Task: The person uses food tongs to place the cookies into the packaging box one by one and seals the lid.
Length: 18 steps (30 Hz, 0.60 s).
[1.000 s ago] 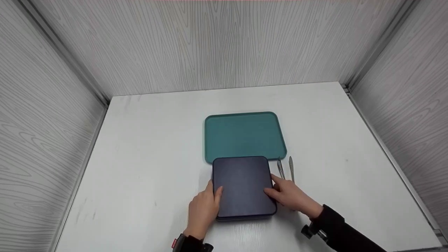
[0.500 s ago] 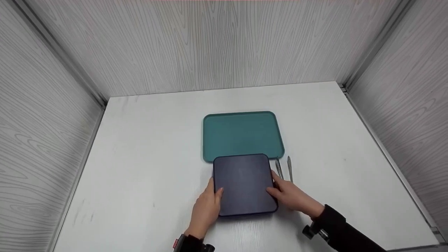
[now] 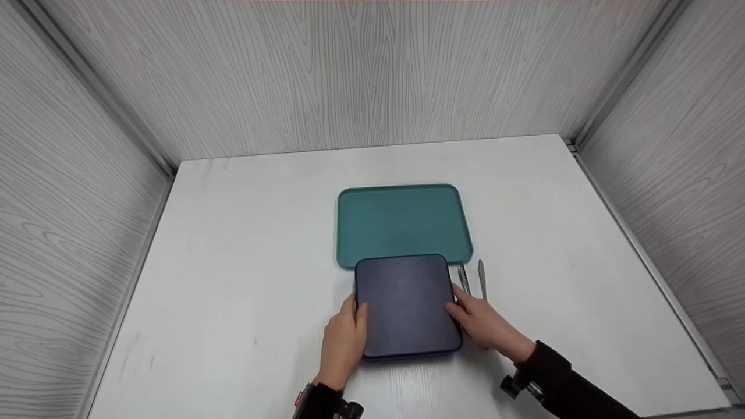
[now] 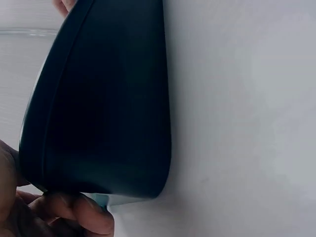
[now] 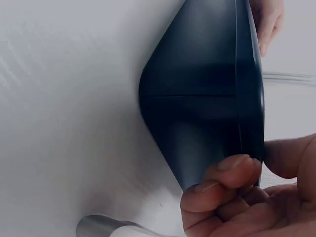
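A dark navy box with a lid [image 3: 407, 305] stands on the white table, its far edge overlapping the teal tray [image 3: 401, 224] in the head view. My left hand [image 3: 343, 340] grips the box's left side, thumb lying over the lid's edge and fingers down the wall. On the opposite side my right hand [image 3: 486, 323] holds the box the same way. The lid seam runs along the box wall [image 4: 108, 98] in the left wrist view. In the right wrist view, curled fingertips [image 5: 232, 163] press just under the lid rim.
Two silver cutlery handles, one [image 3: 464, 278] beside the box and another [image 3: 482, 278] further right, lie near the tray's corner, partly hidden by the right hand. Grey wood-grain panels [image 3: 326, 75] enclose the table at the back and both sides.
The box has shifted slightly away from me and a little to the right relative to the tray. Both hands keep hold of it, the left sliding slightly forward.
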### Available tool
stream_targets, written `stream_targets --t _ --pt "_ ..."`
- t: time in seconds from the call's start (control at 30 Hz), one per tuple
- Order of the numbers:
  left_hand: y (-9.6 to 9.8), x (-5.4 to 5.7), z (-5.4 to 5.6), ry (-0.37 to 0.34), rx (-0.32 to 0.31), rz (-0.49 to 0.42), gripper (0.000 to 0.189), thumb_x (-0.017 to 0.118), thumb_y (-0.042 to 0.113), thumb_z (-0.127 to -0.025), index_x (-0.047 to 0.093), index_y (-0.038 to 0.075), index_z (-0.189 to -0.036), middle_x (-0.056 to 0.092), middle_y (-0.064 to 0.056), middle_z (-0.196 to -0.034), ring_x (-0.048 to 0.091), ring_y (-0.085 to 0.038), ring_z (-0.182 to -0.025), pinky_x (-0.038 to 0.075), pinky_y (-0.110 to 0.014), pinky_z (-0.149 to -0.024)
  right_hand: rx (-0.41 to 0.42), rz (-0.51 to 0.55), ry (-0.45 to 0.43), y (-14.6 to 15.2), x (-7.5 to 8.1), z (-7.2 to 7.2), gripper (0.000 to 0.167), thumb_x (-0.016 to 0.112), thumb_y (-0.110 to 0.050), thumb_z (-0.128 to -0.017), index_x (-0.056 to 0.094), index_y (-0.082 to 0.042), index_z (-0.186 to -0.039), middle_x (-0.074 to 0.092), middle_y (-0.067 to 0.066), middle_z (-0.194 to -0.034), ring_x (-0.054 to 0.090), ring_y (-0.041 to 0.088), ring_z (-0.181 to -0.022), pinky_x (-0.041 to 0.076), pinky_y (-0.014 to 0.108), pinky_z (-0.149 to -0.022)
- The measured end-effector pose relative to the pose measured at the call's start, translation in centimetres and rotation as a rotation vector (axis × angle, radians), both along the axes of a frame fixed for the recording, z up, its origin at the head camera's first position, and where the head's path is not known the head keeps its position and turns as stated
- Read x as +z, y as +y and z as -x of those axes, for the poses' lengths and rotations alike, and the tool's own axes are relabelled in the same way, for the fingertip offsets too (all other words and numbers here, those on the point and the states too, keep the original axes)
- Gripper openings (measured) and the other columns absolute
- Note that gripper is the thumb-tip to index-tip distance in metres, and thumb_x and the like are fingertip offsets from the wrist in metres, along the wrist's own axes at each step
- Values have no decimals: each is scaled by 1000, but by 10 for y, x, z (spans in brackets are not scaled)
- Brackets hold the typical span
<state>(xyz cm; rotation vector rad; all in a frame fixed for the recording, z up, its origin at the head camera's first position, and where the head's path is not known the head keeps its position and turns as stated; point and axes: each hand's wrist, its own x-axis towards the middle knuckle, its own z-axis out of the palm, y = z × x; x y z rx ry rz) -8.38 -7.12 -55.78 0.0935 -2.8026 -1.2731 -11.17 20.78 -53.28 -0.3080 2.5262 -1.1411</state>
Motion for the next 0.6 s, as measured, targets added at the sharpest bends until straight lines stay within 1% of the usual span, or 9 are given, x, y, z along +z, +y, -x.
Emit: stream_targets --t 0.07,0.17,0.23,0.33,0.43,0.47,0.53,0.57,0.6 --pt "0 -1 3 -6 19 -22 43 52 29 -108 58 -7 -132 74 -20 -98 72 -33 -86 57 -48 -78 -40 -8 19 -3 -1 1 56 46 -26 -111 33 -2 -159 62 23 -135 61 19 -88 47 36 -81" --pt "0 -1 6 -18 35 -44 37 53 30 -108 60 -2 -125 68 -7 -78 62 -21 -68 52 -42 -65 -75 -22 43 -5 -3 2 52 46 -23 -111 38 -3 -157 63 21 -135 63 23 -97 48 41 -89" --pt "-1 0 8 -30 38 -60 35 53 31 -108 60 1 -123 64 -3 -74 56 -16 -63 49 -39 -62 -96 -25 49 -7 -4 3 50 46 -22 -111 40 -1 -156 58 20 -143 61 26 -112 46 45 -98" --pt "-2 1 10 -56 39 -79 34 53 33 -108 59 3 -122 66 -2 -75 55 -15 -63 47 -36 -61 -113 -18 33 -7 -5 3 51 44 -23 -111 40 2 -155 54 23 -148 58 31 -126 44 49 -107" --pt "-4 2 11 -88 31 -110 35 52 34 -108 59 4 -124 68 -2 -77 56 -14 -64 47 -35 -61 -126 12 -6 -4 -5 4 53 45 -25 -111 38 3 -155 62 22 -136 67 32 -108 51 46 -96" --pt "-5 2 11 -102 27 -123 35 52 34 -108 59 4 -125 69 -3 -78 56 -14 -64 47 -34 -61 -124 24 -21 -3 -5 4 53 45 -26 -111 38 3 -155 66 21 -125 68 29 -94 53 42 -88" --pt "-6 3 13 -119 23 -138 37 52 34 -108 59 4 -128 70 -3 -80 58 -14 -64 48 -34 -61 -127 53 -56 -1 -4 5 55 46 -30 -111 39 1 -156 68 13 -96 60 20 -70 51 35 -70" --pt "-7 3 13 -127 23 -142 38 51 34 -108 60 4 -129 70 -3 -80 58 -14 -64 48 -34 -62 -130 63 -70 0 -4 6 57 47 -32 -110 39 0 -156 63 8 -83 56 18 -61 49 33 -64" --pt "-8 3 14 -132 26 -140 39 50 35 -108 60 4 -130 70 -3 -81 58 -14 -65 48 -34 -62 -131 60 -67 1 -3 7 58 46 -35 -110 39 0 -156 59 5 -76 54 16 -60 48 31 -63"
